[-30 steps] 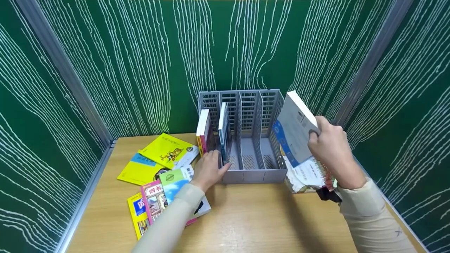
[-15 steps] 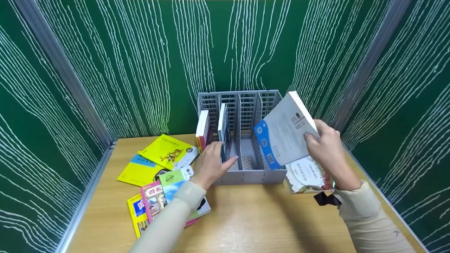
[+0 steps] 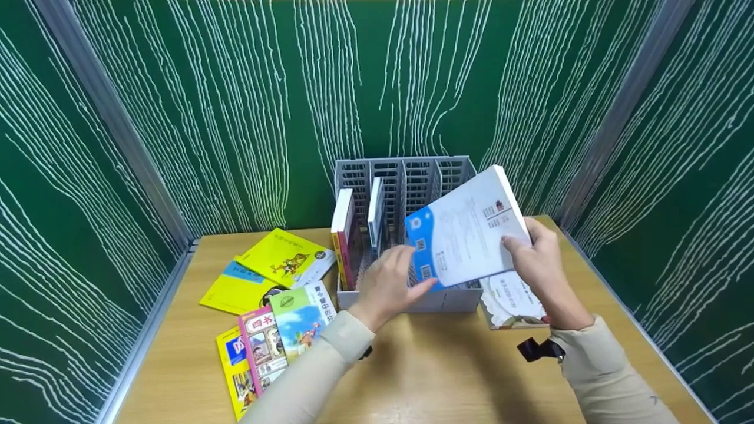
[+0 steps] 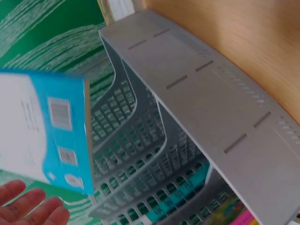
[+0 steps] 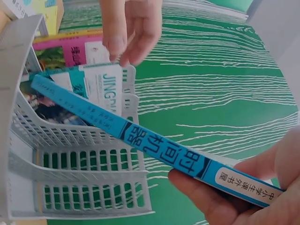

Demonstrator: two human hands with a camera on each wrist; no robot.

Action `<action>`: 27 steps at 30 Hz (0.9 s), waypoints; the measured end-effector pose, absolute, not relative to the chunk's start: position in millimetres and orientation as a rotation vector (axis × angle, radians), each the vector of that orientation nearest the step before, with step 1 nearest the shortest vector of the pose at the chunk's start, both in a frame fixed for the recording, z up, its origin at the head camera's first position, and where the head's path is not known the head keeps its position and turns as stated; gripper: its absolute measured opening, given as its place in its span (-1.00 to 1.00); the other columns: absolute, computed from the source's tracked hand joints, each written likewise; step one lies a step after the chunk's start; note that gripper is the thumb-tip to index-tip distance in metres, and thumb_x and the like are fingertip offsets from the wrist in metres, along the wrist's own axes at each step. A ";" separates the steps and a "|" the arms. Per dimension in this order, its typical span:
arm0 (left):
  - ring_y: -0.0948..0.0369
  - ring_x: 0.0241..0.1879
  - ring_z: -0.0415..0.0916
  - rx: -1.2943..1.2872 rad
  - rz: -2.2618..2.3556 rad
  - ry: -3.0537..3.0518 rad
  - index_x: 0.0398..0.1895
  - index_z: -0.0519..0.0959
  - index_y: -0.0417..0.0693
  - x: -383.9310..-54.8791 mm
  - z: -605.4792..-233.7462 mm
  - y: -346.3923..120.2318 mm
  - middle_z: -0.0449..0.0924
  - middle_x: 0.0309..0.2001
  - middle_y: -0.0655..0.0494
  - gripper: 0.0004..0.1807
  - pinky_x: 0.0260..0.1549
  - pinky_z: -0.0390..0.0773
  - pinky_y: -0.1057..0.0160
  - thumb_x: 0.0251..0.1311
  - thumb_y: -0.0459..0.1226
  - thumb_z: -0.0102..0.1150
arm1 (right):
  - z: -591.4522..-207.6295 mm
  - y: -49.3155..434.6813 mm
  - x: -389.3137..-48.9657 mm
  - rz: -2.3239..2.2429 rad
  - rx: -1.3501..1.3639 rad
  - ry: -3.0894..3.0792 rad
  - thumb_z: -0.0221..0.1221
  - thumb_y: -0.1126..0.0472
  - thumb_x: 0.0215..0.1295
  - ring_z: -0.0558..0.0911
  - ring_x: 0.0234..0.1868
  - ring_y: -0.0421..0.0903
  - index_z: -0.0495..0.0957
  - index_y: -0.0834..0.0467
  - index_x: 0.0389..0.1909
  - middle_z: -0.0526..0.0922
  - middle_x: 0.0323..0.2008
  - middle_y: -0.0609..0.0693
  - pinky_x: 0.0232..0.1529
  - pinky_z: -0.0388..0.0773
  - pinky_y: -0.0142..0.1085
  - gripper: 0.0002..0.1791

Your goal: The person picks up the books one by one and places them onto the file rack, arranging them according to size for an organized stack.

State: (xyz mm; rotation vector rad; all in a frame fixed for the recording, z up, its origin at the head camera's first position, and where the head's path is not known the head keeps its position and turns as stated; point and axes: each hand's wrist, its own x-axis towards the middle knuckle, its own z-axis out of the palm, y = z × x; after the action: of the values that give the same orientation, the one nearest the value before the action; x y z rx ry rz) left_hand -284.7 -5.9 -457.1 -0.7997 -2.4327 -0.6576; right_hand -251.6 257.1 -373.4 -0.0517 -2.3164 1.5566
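My right hand [image 3: 539, 271] grips a white-and-blue paperback book [image 3: 468, 232] by its right edge, holding it tilted above the front of a grey book rack [image 3: 445, 299]. The right wrist view shows the book's blue spine [image 5: 164, 150] with thumb and fingers on either side. My left hand [image 3: 386, 285] is beside the book's lower left corner. In the left wrist view its fingers [image 4: 33, 206] are extended, apart from the book. A pink-and-yellow book [image 3: 343, 235] stands in the rack's leftmost compartment. A teal-and-white book [image 3: 375, 212] stands in the compartment beside it.
Several books lie left of the rack: yellow ones [image 3: 283, 259], a green-and-blue one [image 3: 300, 318] and a pink-edged one [image 3: 262, 341]. A white-covered book [image 3: 512, 303] lies at the rack's right. Green walls with white lines surround the wooden table [image 3: 436, 371].
My right hand has brought the book leftward across the rack's front, turning its back cover more toward the head camera. My left hand has moved right, from the standing books to the held book's corner.
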 end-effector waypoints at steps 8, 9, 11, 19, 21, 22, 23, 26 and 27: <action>-0.03 0.43 0.59 -0.830 -0.503 -2.494 0.44 0.47 -0.21 -278.4 -464.0 16.7 0.59 0.42 -0.16 -0.05 0.41 0.60 0.02 0.27 0.30 0.43 | -384.9 247.1 -252.1 1.775 -0.131 -2.284 0.01 0.43 0.58 0.70 -0.25 -0.31 0.43 0.49 0.42 0.56 0.30 0.55 -0.23 0.74 -0.42 -0.54; -0.05 0.42 0.58 -0.829 -0.459 -2.498 0.45 0.46 -0.22 -277.8 -464.3 19.3 0.58 0.42 -0.18 -0.02 0.41 0.61 0.02 0.26 0.31 0.43 | -386.0 246.5 -252.5 1.817 -0.142 -2.277 0.00 0.43 0.58 0.70 -0.24 -0.31 0.40 0.49 0.44 0.55 0.31 0.55 -0.22 0.75 -0.41 -0.52; -0.07 0.44 0.56 -0.822 -0.397 -2.517 0.49 0.42 -0.24 -276.3 -464.1 24.1 0.56 0.44 -0.20 0.02 0.42 0.59 -0.01 0.24 0.32 0.44 | -388.2 245.5 -253.4 1.889 -0.148 -2.261 -0.02 0.43 0.59 0.72 -0.21 -0.29 0.36 0.49 0.47 0.52 0.34 0.54 -0.20 0.77 -0.40 -0.50; -0.13 0.52 0.47 -0.757 -0.199 -2.586 0.59 0.32 -0.25 -274.2 -466.5 41.8 0.45 0.54 -0.21 0.02 0.50 0.52 -0.01 0.29 0.20 0.46 | -398.2 241.8 -254.3 2.061 -0.175 -2.187 -0.02 0.44 0.59 0.77 -0.25 -0.27 0.30 0.51 0.50 0.75 -0.08 0.05 -0.22 0.80 -0.36 -0.47; -0.14 0.48 0.50 -0.747 -0.147 -2.571 0.57 0.36 -0.26 -273.8 -466.3 45.8 0.48 0.51 -0.23 -0.02 0.45 0.56 -0.02 0.29 0.15 0.47 | -400.4 239.5 -253.9 2.106 -0.188 -2.151 -0.02 0.45 0.59 0.77 -0.30 -0.24 0.29 0.53 0.50 0.74 -0.20 -0.05 -0.27 0.81 -0.33 -0.47; -0.14 0.46 0.52 -0.740 -0.125 -2.564 0.56 0.37 -0.27 -273.6 -465.9 47.7 0.50 0.49 -0.23 -0.03 0.43 0.59 -0.02 0.28 0.13 0.48 | -401.0 238.0 -253.4 2.122 -0.193 -2.142 -0.02 0.44 0.59 0.77 -0.31 -0.23 0.28 0.54 0.49 0.73 -0.23 -0.07 -0.28 0.81 -0.32 -0.47; -0.13 0.44 0.54 -0.732 -0.101 -2.560 0.55 0.39 -0.26 -273.4 -465.3 49.5 0.52 0.48 -0.22 -0.05 0.40 0.61 -0.02 0.28 0.12 0.48 | -401.8 236.7 -253.1 2.134 -0.200 -2.131 -0.02 0.44 0.59 0.77 -0.32 -0.23 0.28 0.54 0.49 0.72 -0.24 -0.07 -0.29 0.81 -0.32 -0.48; -0.12 0.40 0.57 -0.696 -0.050 -2.572 0.53 0.42 -0.24 -271.7 -462.8 54.2 0.54 0.45 -0.21 -0.11 0.34 0.67 -0.03 0.29 0.08 0.47 | -403.3 232.9 -252.1 2.144 -0.213 -2.131 -0.03 0.44 0.60 0.77 -0.30 -0.23 0.26 0.53 0.50 0.72 -0.22 -0.07 -0.27 0.80 -0.33 -0.47; -0.12 0.38 0.59 -0.682 -0.029 -2.575 0.53 0.42 -0.24 -271.1 -462.2 55.7 0.55 0.44 -0.21 -0.12 0.30 0.69 -0.04 0.30 0.07 0.46 | -403.9 231.9 -251.8 2.146 -0.218 -2.135 -0.03 0.44 0.60 0.77 -0.30 -0.23 0.26 0.53 0.50 0.72 -0.21 -0.06 -0.27 0.80 -0.33 -0.47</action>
State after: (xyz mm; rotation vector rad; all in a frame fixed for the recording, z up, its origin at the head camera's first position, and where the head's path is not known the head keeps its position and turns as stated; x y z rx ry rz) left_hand -271.1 55.7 -462.2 -0.6821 -2.5754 -0.0294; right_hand -251.8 231.9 -403.9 -0.2175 -2.1346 2.1455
